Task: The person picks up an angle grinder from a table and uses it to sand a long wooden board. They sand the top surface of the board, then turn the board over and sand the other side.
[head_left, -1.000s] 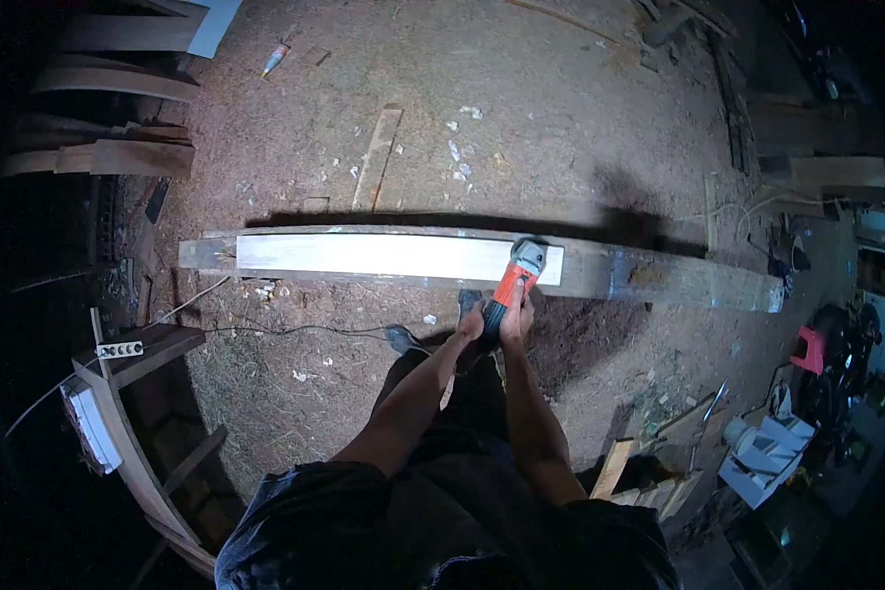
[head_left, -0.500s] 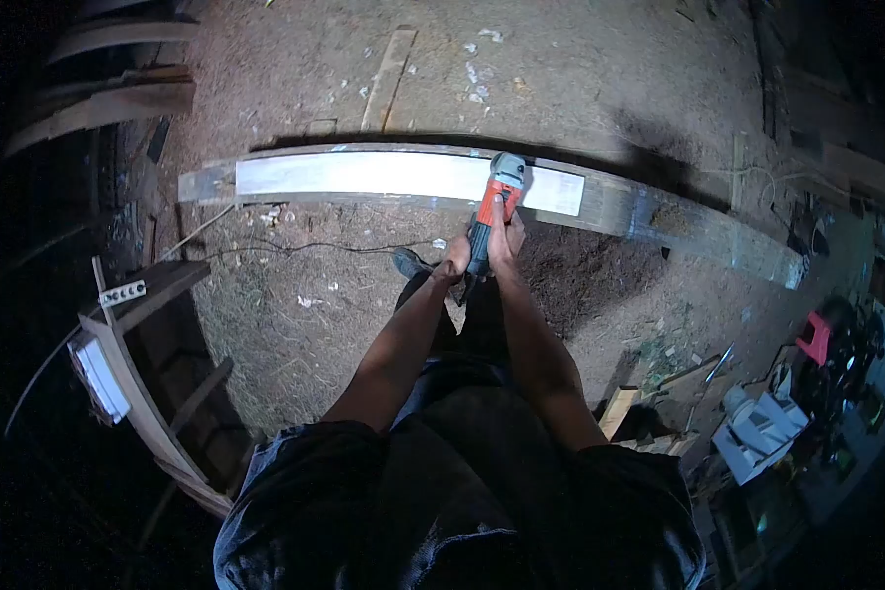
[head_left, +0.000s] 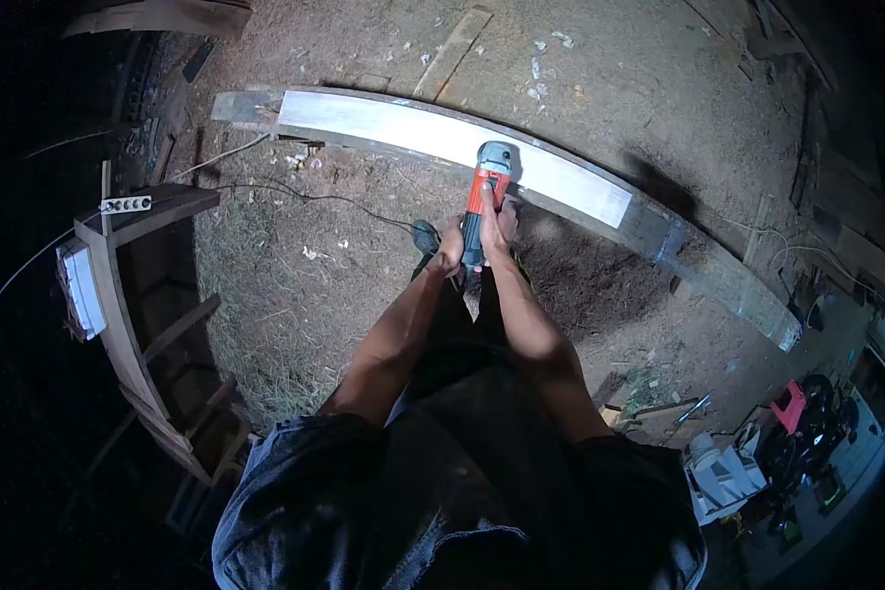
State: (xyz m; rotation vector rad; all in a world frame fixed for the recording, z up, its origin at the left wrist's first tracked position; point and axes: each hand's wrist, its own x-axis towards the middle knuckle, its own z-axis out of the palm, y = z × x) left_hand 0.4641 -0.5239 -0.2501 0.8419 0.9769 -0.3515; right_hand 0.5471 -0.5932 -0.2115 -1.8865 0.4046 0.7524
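Both my hands hold a red and black angle grinder (head_left: 488, 192) with a grey head. My left hand (head_left: 451, 246) is wrapped round the lower, dark part of its body. Higher up, my right hand (head_left: 498, 224) grips the grinder's right side, the thumb lying along the red housing. The grinder's head is over the near edge of a long pale board (head_left: 383, 117), which lies on a longer, weathered plank (head_left: 708, 258). What is under the head is hidden.
At the left stands a wooden frame (head_left: 123, 324) with a power strip (head_left: 126, 205) on it. A dark cable runs over the dirt floor towards my feet. A pink object (head_left: 789, 406) and a white container (head_left: 723, 477) are at the lower right.
The view has turned, so the board and plank now slope down to the right. Both hands still hold the grinder, whose head is now nearer the board's near edge.
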